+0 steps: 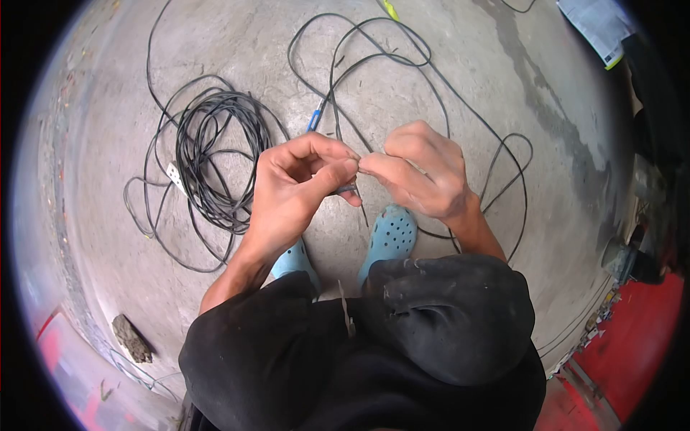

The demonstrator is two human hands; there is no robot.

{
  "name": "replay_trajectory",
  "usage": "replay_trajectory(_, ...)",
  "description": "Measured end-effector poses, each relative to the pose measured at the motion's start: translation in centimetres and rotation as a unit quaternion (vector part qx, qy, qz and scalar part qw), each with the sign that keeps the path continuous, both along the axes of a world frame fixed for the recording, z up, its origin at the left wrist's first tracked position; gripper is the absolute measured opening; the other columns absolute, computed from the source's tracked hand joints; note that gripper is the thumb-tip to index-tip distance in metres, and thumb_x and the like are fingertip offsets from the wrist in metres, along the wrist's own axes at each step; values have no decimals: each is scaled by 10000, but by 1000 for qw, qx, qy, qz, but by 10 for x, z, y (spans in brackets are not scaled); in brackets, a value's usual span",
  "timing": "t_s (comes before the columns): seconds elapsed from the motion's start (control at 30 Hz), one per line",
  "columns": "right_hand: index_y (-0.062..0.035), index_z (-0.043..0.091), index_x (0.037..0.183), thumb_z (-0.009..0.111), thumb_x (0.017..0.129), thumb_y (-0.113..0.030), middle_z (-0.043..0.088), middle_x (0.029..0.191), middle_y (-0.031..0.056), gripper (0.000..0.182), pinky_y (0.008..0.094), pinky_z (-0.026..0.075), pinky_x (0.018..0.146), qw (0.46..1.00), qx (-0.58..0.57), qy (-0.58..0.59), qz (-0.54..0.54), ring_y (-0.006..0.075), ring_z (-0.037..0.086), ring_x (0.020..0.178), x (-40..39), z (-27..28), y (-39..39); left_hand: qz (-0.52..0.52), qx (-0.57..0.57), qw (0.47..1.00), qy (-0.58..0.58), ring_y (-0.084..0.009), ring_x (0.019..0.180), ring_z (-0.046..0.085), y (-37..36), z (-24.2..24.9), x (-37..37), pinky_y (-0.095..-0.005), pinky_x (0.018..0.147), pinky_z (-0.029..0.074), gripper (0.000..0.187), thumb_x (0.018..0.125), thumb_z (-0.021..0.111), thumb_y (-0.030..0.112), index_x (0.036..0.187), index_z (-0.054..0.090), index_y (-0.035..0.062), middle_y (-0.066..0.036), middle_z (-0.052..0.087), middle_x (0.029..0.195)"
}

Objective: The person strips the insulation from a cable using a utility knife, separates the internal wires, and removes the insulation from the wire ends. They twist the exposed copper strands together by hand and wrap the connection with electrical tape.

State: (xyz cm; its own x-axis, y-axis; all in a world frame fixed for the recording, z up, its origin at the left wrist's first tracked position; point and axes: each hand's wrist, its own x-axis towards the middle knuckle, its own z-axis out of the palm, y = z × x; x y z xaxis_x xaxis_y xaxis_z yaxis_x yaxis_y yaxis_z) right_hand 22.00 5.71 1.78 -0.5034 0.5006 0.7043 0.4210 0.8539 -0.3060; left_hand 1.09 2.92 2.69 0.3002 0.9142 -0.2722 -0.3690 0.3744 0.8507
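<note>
My left hand (295,176) pinches a thin dark cable (363,208) between thumb and fingers, and a short length hangs below the fingertips. My right hand (428,169) meets it there, its thumb and forefinger closed together at the same spot. Whatever the right fingertips hold is too small to make out. Behind the hands, loose loops of black cable (333,86) spread over the floor. A blue-handled tool, resembling a utility knife (313,120), lies just beyond my left hand.
A large coil of black cable (251,144) lies on the concrete floor at left, with a white piece (175,178) at its edge. My light-blue clogs (392,233) stand below my hands. A stone-like lump (131,339) is at lower left, printed paper (595,29) at upper right.
</note>
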Motion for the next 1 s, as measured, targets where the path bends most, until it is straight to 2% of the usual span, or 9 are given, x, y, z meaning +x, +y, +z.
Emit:
replay_trajectory(0.1,-40,696,911,774,736,-5,581,783,35,195,280,465,514,997,-71,35,-17,169,558,642,-9,1,-3,-4,11,1000,-12,-154,768,676,1,-4,-1,-332,677,622,73,936,655,-20,996,673,-57,-108,696,875)
replay_trajectory(0.2,-31,693,934,757,855,-47,582,746,35,103,252,442,536,919,-365,149,-13,130,555,635,-12,9,-17,1,36,999,-9,-147,808,684,0,-4,1,-322,695,626,64,944,658,-20,989,670,-63,-105,701,905)
replay_trajectory(0.23,-16,675,937,735,885,-62,580,754,25,91,252,444,569,824,-525,214,8,120,549,655,-8,12,-17,5,45,999,-4,-147,810,683,-1,-2,2,-323,697,628,64,944,659,-19,988,670,-64,-104,700,906)
replay_trajectory(0.3,13,640,943,692,946,-93,576,769,4,118,252,447,636,539,-779,318,50,101,539,694,0,19,-16,6,53,998,24,-142,804,676,-2,0,4,-325,698,630,69,950,661,-5,982,668,-66,-96,689,890)
replay_trajectory(0.43,-60,738,1006,721,923,-81,612,925,34,88,229,480,637,809,-527,257,-34,86,558,671,-11,13,-22,18,33,999,15,-158,740,662,0,-2,1,-332,673,613,66,936,664,-11,992,665,-45,-97,681,855)
replay_trajectory(0.53,-87,759,1015,747,851,-32,596,1000,34,174,242,499,612,976,-164,117,-83,110,567,685,4,5,-4,20,10,1000,-4,-168,702,648,1,-3,0,-337,653,603,68,932,654,-17,996,660,-38,-97,672,828)
replay_trajectory(0.73,-148,781,988,777,662,-38,596,937,17,344,269,485,498,999,5,25,-20,148,583,696,8,1,-1,-1,-8,1000,-23,-162,695,634,2,-1,1,-341,637,594,65,944,634,-2,990,659,-39,-94,659,813)
replay_trajectory(0.83,-167,771,956,776,630,-67,600,922,10,342,259,486,498,999,34,3,-29,151,584,689,11,2,1,8,-16,1000,-22,-160,687,631,0,-1,0,-338,634,590,63,942,630,-3,987,659,-36,-92,653,810)
replay_trajectory(1.0,-143,692,871,747,684,-172,560,898,-17,197,275,491,581,991,114,-44,-51,143,566,729,11,9,-5,-3,-1,999,42,-162,681,640,-2,-5,4,-321,635,582,82,952,591,2,986,643,-52,-103,663,821)
